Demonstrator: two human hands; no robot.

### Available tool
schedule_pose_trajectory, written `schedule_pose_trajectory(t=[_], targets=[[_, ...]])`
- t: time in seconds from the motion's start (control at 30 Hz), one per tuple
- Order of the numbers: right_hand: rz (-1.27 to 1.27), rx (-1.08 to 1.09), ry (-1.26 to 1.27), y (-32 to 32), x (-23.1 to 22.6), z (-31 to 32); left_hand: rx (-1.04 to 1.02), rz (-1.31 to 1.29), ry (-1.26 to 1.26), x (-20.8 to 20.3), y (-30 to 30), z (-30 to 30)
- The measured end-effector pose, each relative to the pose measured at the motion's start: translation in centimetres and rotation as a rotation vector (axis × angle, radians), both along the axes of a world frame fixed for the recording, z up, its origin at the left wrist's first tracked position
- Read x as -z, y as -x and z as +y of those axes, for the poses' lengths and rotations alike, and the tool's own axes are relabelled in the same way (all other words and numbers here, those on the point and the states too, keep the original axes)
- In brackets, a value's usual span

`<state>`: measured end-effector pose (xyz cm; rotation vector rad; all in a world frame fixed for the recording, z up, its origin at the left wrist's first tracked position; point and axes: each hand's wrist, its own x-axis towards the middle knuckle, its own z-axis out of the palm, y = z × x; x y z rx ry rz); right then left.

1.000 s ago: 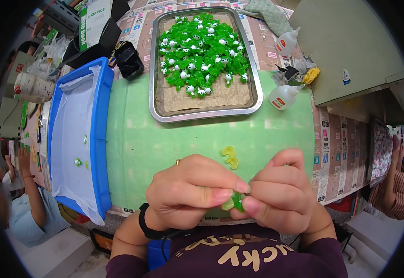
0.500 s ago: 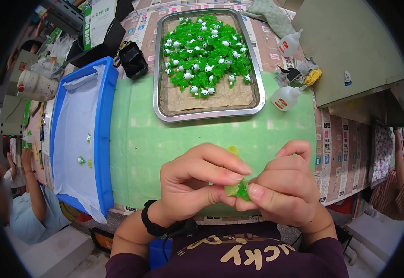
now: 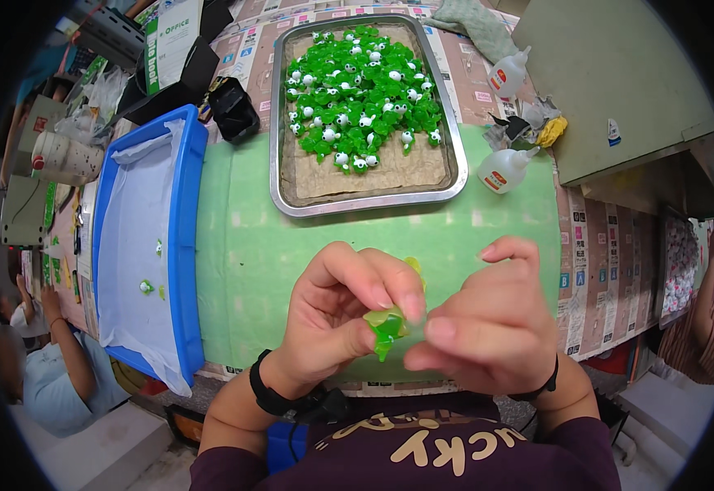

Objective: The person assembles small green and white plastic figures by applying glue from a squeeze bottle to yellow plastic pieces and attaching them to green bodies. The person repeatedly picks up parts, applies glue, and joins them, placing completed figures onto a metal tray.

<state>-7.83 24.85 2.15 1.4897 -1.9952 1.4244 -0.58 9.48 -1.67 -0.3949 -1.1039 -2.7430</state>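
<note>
My left hand [image 3: 336, 315] and my right hand [image 3: 488, 323] meet low over the green mat [image 3: 242, 262], close to my body. Both pinch a small translucent green plastic piece [image 3: 386, 326] between thumbs and fingertips. A yellowish bit [image 3: 413, 264] shows just behind my left fingers. Farther away lies a metal tray [image 3: 365, 200] lined with brown paper, holding several green pieces with white parts [image 3: 361, 94].
A blue bin [image 3: 181, 245] lined with white, holding a few small green pieces, stands at the left. Two glue bottles [image 3: 504, 168] lie right of the tray by a grey box [image 3: 619, 82]. A black pouch [image 3: 232, 110] sits beyond the bin. Other people are at the left and right edges.
My hands have shifted slightly right and turned the green piece between the fingers; the right index finger has lifted. The grip stays the same.
</note>
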Motion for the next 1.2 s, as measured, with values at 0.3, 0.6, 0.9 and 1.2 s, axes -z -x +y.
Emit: schedule_pose_trajectory(t=[0.3, 0.6, 0.9, 1.2], targets=[[-0.074, -0.024, -0.08, 0.3, 0.1, 0.1, 0.149, -0.046, -0.118, 0.2, -0.2, -0.3], [-0.161, -0.124, -0.135, 1.1, 0.0, -0.1, 0.24, -0.165, -0.182, -0.1, 0.0, -0.7], [-0.489, -0.313, -0.192, 1.9, -0.4, 0.1, 0.353, -0.222, -0.164, -0.2, 0.2, -1.2], [-0.505, -0.343, -0.2, 1.7, -0.3, 0.4, 0.292, -0.248, 0.0, -0.7, -0.1, -1.2]])
